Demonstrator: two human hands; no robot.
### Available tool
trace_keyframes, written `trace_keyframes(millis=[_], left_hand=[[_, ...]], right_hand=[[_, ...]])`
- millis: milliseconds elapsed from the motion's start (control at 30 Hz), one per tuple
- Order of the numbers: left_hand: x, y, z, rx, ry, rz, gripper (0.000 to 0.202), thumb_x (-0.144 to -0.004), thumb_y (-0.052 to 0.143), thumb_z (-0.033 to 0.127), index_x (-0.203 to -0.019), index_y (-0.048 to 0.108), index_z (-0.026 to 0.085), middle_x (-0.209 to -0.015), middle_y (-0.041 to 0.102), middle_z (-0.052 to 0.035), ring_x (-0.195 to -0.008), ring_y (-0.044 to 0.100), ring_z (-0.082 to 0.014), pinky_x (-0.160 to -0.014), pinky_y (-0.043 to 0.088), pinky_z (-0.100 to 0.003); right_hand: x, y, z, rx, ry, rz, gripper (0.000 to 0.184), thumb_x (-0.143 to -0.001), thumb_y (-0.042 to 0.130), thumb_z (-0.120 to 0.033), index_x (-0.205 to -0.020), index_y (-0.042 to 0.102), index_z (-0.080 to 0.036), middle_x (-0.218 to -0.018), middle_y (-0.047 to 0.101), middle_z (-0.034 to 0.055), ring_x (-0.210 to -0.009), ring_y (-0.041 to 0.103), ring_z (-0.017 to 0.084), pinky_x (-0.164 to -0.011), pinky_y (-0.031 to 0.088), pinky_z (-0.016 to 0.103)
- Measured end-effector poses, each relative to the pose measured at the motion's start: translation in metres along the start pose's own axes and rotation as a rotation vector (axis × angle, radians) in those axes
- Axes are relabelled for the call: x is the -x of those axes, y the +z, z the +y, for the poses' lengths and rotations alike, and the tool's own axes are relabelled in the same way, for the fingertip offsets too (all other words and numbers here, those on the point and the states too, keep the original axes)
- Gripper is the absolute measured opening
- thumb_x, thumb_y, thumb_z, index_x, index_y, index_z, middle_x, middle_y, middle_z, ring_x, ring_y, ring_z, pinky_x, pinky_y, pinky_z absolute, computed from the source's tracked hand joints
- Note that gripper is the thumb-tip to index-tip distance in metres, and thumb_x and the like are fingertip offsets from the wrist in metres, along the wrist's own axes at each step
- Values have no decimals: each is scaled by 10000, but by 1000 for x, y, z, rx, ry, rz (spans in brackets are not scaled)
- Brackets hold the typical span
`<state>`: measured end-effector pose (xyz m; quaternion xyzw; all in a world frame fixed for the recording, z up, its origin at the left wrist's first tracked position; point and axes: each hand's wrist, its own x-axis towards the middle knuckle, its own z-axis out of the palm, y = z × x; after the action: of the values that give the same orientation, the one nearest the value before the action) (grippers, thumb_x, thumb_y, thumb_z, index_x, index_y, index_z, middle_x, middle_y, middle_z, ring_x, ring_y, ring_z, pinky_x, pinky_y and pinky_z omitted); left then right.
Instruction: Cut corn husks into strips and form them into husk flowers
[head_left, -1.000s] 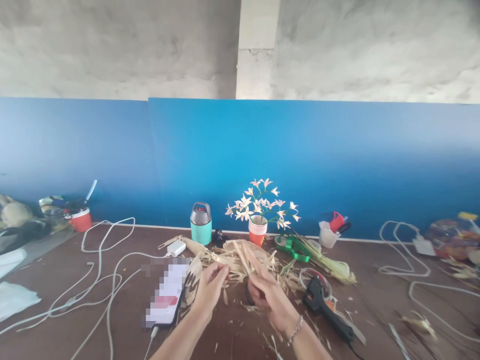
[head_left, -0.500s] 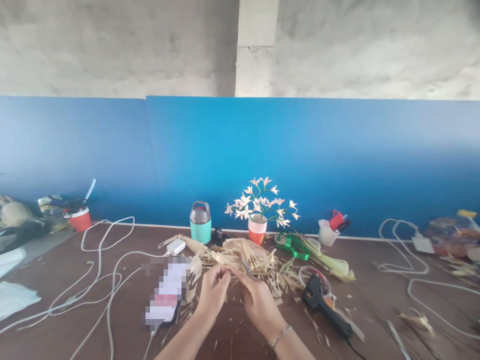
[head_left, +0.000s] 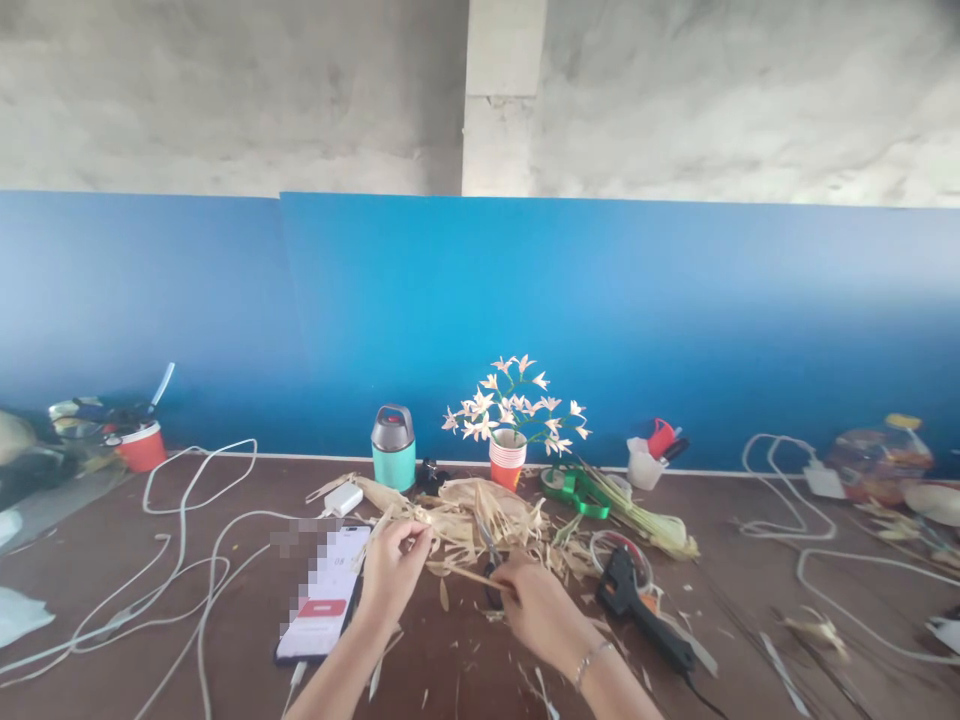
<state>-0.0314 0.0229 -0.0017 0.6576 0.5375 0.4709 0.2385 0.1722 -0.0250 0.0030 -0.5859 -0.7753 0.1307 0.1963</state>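
My left hand (head_left: 394, 572) is closed in a pinch beside the phone (head_left: 324, 600), above the near edge of the dried corn husks (head_left: 480, 505). Whatever its fingertips hold is too small to make out. My right hand (head_left: 536, 605) pinches a narrow tan husk strip (head_left: 472, 575), whose free end points left towards the other hand. Scissors (head_left: 491, 548) lie on the husks just beyond my right fingers, their dark handles partly hidden. Behind the pile, a stack of paper cups (head_left: 508, 465) holds pale flowers (head_left: 517, 405) on green stems.
A black glue gun (head_left: 645, 610) lies to the right, near tape rolls and green ribbon (head_left: 589, 498). A teal flask (head_left: 394, 465) stands at the back. White cables (head_left: 217, 560) cross the left side. A blue partition (head_left: 600, 300) closes off the table's far edge.
My hands have moved apart, the left one leftward and the right one rightward. The husk strip now shows in my right fingers, and the scissors' handles have come into view.
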Motion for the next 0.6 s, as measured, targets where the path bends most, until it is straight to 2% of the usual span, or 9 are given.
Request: trace_keyframes(millis=[100, 233, 300, 400, 500, 600], left_hand=[[1, 2, -2, -42, 37, -53, 160, -744, 552, 277, -669, 679, 215, -787, 716, -49, -803, 623, -239, -749, 445, -327], [3, 10, -7, -138, 75, -156, 111, -697, 575, 198, -632, 663, 215, -754, 699, -41, -812, 613, -242, -777, 431, -347], [5, 14, -8, -206, 112, -203, 131, -684, 567, 154, -617, 662, 213, -747, 691, -37, -832, 602, -244, -789, 417, -353], [8, 16, -8, -301, 155, -249, 170, -707, 549, 136, -614, 669, 213, -764, 683, -39, -862, 592, -244, -787, 406, -353], [11, 17, -7, -361, 175, -258, 186, -733, 537, 143, -624, 671, 211, -779, 678, -43, -876, 587, -241, -788, 400, -353], [12, 17, -7, -396, 176, -242, 199, -768, 536, 194, -607, 653, 201, -762, 665, -48, -856, 588, -243, -777, 401, -361]], right_hand=[[-3, -3, 3, 4, 30, 100, 230, -732, 492, -102, -715, 698, -202, -810, 684, 58, -814, 634, 196, -729, 430, 257], [-23, -18, 35, 57, 392, 370, 276, -823, 421, -176, -906, 684, -184, -933, 686, 92, -899, 621, 212, -774, 420, 277], [-37, -25, 53, 54, 487, 380, 284, -832, 431, -244, -956, 675, -168, -926, 691, 112, -913, 623, 236, -734, 425, 288], [-59, -27, 69, 30, 564, 356, 270, -800, 489, -339, -797, 702, -172, -819, 705, 118, -823, 648, 247, -636, 420, 279], [-74, -26, 74, -11, 585, 343, 196, -748, 537, -281, -670, 691, -189, -748, 712, 95, -744, 658, 232, -579, 405, 261], [-78, -29, 73, -69, 527, 375, 204, -758, 501, -248, -697, 689, -195, -749, 718, 64, -716, 656, 202, -579, 421, 240]])
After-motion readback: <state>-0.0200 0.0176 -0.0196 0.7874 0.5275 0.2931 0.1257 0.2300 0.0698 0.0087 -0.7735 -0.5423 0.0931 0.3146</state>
